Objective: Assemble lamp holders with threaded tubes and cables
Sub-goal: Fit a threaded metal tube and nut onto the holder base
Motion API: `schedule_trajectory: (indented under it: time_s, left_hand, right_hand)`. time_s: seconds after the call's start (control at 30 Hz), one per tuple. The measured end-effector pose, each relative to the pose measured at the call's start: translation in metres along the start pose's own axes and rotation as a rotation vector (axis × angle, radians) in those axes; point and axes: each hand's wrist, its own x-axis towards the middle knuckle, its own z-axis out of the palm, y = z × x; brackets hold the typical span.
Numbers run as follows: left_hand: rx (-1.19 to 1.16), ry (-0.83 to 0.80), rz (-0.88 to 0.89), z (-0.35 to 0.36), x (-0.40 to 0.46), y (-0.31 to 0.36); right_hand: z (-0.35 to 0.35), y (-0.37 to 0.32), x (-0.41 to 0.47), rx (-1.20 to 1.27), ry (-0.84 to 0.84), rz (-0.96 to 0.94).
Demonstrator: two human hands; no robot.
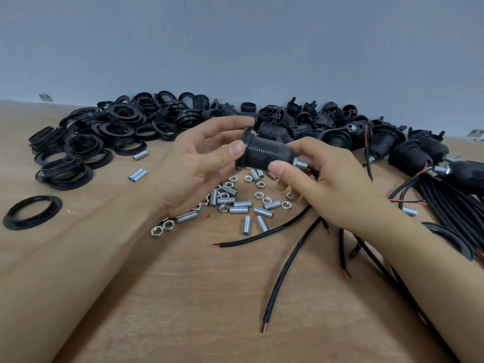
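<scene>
Lamp holder (267, 153): we hold it lying sideways above the scattered nuts and tubes (237, 203).
Left hand (199, 163): our thumb and fingertips pinch its flanged end.
Right hand (327, 184): our fingers grip its tube end, cable (264, 233) trailing below.

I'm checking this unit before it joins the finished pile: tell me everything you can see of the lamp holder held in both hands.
The lamp holder is black, plastic-looking, with a ribbed cylindrical body and a wider flange ring at its left end. It lies roughly level above the table. A silvery threaded tube with a nut sticks out of its narrower right end. The left hand holds the flange end, thumb on the body; the right hand grips the tube end. A cable behind the tube is largely hidden by the right hand.
</scene>
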Motion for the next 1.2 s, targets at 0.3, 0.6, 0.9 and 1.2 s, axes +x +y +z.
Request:
schedule_trajectory:
  time_s: [0.3,0.6,0.9,1.2]
  left_hand:
    - [0.046,-0.021,0.021,0.001,0.003,0.007]
    - [-0.210,0.280,-0.009,-0.004,0.006,0.011]
    - [0.147,0.326,0.027,0.012,0.007,0.001]
    - [0.164,0.513,0.083,0.003,0.007,0.007]
  right_hand:
    - [0.000,-0.001,0.004,0.289,-0.040,0.159]
    - [0.007,-0.003,0.003,0.205,-0.019,0.157]
    - [0.008,-0.004,0.003,0.198,-0.025,0.154]
    - [0.009,-0.006,0.003,0.203,-0.037,0.156]
